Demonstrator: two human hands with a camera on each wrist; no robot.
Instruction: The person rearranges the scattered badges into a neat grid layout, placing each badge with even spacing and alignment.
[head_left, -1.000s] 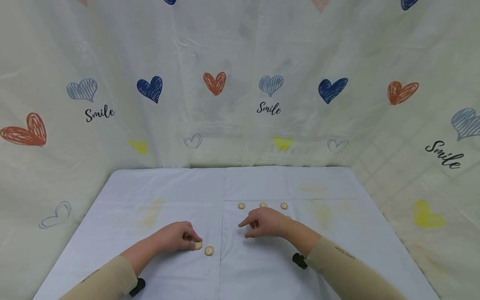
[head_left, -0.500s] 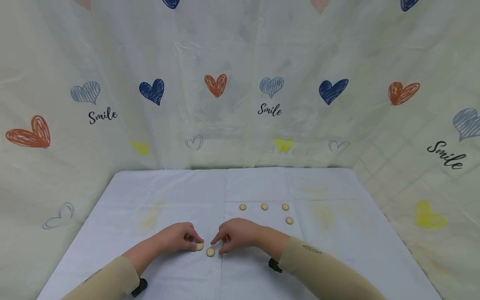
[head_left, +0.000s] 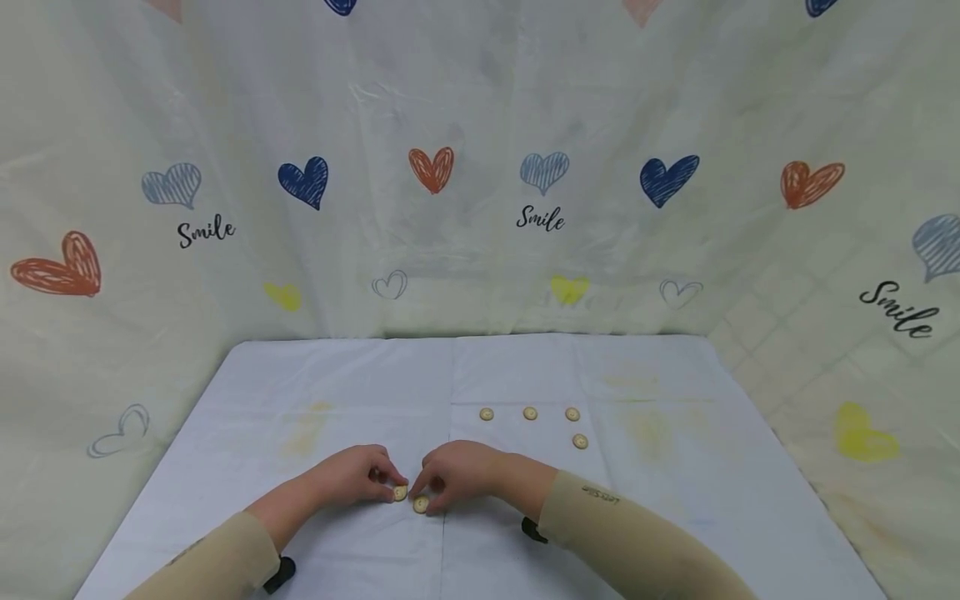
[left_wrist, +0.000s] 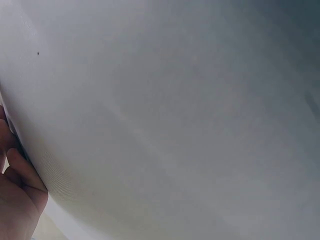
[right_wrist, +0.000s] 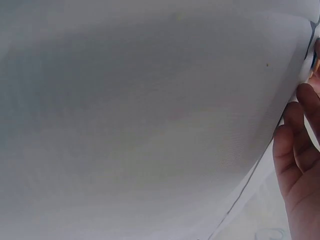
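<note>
While left hand [head_left: 356,475] pinches one button [head_left: 401,493], right hand [head_left: 461,475] pinches second button [head_left: 421,505]: apparently pick-up step, next move needing steady lift.

Observed white-covered table [head_left: 225,442] — counted six buttons [head_left: 530,413] on it: three in row, one just nearer, two closer still.

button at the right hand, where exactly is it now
In the head view, that button lies low, just left of centre, between fingertips of the right hand, just right of another button, pinched by the left hand.
</note>
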